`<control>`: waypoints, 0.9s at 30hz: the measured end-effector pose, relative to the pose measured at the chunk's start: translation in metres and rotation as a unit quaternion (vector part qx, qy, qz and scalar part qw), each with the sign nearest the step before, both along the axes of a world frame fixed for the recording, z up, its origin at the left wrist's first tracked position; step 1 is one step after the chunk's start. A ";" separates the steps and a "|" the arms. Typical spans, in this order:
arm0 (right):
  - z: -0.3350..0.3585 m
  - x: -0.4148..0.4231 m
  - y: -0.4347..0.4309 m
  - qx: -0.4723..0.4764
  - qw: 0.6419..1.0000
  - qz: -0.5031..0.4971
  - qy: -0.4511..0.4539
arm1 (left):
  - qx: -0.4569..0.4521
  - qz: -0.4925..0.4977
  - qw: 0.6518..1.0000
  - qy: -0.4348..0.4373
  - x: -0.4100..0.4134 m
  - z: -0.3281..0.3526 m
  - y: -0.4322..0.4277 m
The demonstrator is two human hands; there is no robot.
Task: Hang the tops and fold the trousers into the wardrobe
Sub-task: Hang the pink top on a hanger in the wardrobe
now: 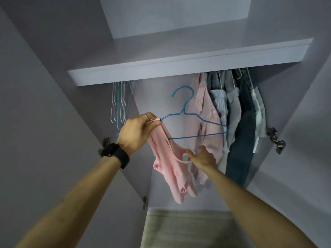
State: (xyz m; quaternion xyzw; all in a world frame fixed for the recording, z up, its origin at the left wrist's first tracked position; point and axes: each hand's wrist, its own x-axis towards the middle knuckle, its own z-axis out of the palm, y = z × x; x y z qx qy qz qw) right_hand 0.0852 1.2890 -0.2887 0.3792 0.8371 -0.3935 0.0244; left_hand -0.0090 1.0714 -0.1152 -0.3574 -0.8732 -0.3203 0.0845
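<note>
Inside the open wardrobe (179,111), the left hand (138,133) is closed around one end of a blue wire hanger (195,120), pinching a strap of the pink top (170,167) against that end; a ring sits on one finger and a black watch (116,154) wraps the wrist. The hanger is held in the air below the shelf (161,63), its hook pointing up and not on any rail. The pink top droops from the left hand's grip down toward the lower middle of the wardrobe opening. The right hand (202,158) reaches into the top's other strap loop, fingers partly curled; whether they actually grip the fabric is hard to tell from this angle. Under the shelf's right end hang a pink striped shirt (206,111), pale garments and dark denim (241,140). Under its left end hang empty hangers (118,102).
</note>
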 end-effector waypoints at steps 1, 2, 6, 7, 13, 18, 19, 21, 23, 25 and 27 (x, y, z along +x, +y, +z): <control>0.000 -0.008 -0.001 0.013 1.000 0.013 -0.008 | 0.018 0.005 1.000 -0.010 -0.001 0.001 -0.007; -0.001 -0.014 -0.001 0.031 0.999 0.022 -0.016 | 0.032 0.011 0.999 -0.018 -0.003 0.002 -0.014; 0.000 -0.026 0.014 0.026 0.999 0.014 -0.023 | 0.050 0.044 0.997 -0.027 -0.019 -0.002 -0.054; 0.001 -0.025 0.024 -0.016 1.000 -0.006 -0.004 | 0.035 0.048 0.998 -0.027 -0.024 -0.005 -0.064; 0.033 -0.011 0.079 -0.135 0.981 -0.101 0.093 | -0.104 0.021 0.994 -0.006 -0.038 -0.029 -0.091; 0.054 0.006 0.083 -0.136 0.978 -0.079 0.140 | -0.165 0.014 0.985 0.041 -0.042 -0.037 -0.079; 0.059 0.008 0.080 -0.133 0.977 -0.072 0.151 | -0.171 0.023 0.984 0.041 -0.043 -0.038 -0.076; 0.068 0.005 0.071 -0.126 0.975 -0.058 0.174 | -0.138 0.039 0.990 0.012 -0.044 -0.041 -0.069; 0.079 -0.002 0.057 -0.127 0.970 -0.043 0.202 | -0.080 0.039 0.996 -0.029 -0.041 -0.046 -0.057; 0.092 -0.009 0.041 -0.099 0.964 0.010 0.247 | -0.047 0.027 0.998 -0.044 -0.035 -0.050 -0.043; 0.107 -0.013 0.031 -0.040 0.950 0.074 0.302 | -0.012 0.016 0.999 -0.043 -0.032 -0.054 -0.033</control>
